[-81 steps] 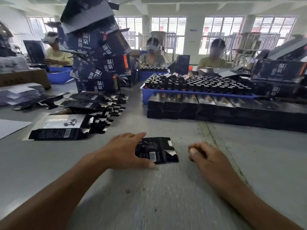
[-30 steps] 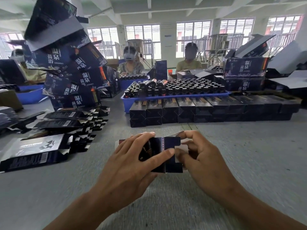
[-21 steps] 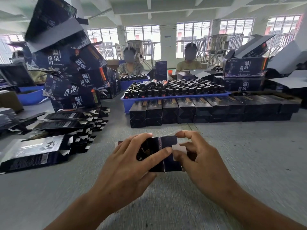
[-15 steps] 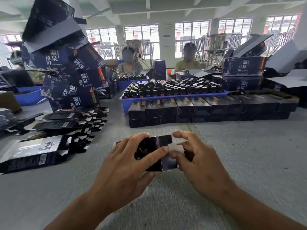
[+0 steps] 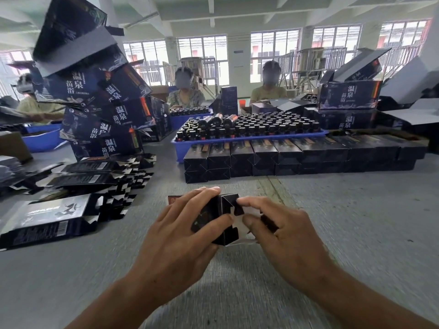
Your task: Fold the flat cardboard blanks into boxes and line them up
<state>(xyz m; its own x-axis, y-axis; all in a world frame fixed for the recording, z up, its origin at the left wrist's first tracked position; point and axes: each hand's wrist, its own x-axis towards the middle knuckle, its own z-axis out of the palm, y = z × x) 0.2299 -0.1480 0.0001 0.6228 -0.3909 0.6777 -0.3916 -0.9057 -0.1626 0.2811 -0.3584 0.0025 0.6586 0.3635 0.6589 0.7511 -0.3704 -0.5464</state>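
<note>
Nearest the camera, two bare forearms reached out over a grey, matte table, and between the hands sat a small dark box, half formed, its long axis running left to right with the open end and pale inner flaps facing right. The left hand curled round the box body, fingers over the top and thumb on the near face; the right hand pinched the end flaps with bent fingers and thumb. To the left lay spread piles of flat blanks, dark with white tab edges and barcodes. Farther back, a two-high row of folded boxes ran across the table, ends facing the camera. Just behind the row stood a blue tray packed with upright dark bottles, a few more lying on top. A leaning heap of larger printed cartons rose at the left, with similar cartons at the right, some with lids open. Beyond, three people sat at the table in a bright hall with white beams and a wall of tall windows; a second blue tub stood at the far left.
</note>
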